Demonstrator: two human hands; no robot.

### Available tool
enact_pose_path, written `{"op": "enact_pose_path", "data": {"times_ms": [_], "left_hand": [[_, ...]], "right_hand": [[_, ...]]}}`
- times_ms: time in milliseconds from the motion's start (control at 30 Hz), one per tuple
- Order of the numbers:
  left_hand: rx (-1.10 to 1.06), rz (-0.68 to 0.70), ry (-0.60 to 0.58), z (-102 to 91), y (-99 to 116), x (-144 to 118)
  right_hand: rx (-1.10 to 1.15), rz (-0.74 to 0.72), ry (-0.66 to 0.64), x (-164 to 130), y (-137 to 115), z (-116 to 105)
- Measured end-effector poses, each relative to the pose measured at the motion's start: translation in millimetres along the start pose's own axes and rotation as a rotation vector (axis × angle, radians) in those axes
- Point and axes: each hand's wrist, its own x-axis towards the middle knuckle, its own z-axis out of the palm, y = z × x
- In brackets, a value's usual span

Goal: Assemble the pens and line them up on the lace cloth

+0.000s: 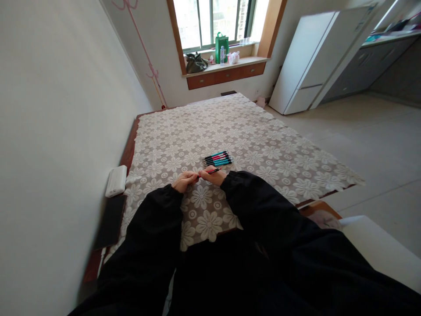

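My left hand [185,181] and my right hand [213,176] are close together above the near part of the table. Between them is a red and black pen [215,170]. The left fingertips pinch its red end, while the right fingers are closed around its body, and its dark end points to the right. Just beyond the hands, several pens [218,158] lie side by side in a row on the tablecloth. Their barrels are teal, red and black. My fingers hide part of the held pen.
A flower-patterned lace tablecloth [209,224] covers the table. At the left edge are a white box-shaped device [116,181] and a flat black object [111,221], by the wall. A white refrigerator [304,57] stands at the far right. Bags and a bottle [222,55] sit on the windowsill.
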Motion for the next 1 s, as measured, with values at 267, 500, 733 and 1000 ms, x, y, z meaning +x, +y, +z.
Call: {"op": "enact_pose_path", "data": {"times_ms": [267,500,733,1000], "left_hand": [[0.547,0.267,0.325,3.2,-0.7,0.1],[0.755,0.344,0.409,4.2,9.5,-1.9],[0.694,0.283,0.322,7.8,12.6,-2.5],[0.222,0.182,0.144,7.1,7.7,-1.0]], "right_hand": [[0.082,0.037,0.109,8.0,5.6,-3.4],[0.073,0.01,0.131,8.6,9.4,0.5],[0.006,-0.015,0.136,10.4,12.8,8.0],[-0.15,-0.087,0.132,1.5,3.9,11.1]]}}
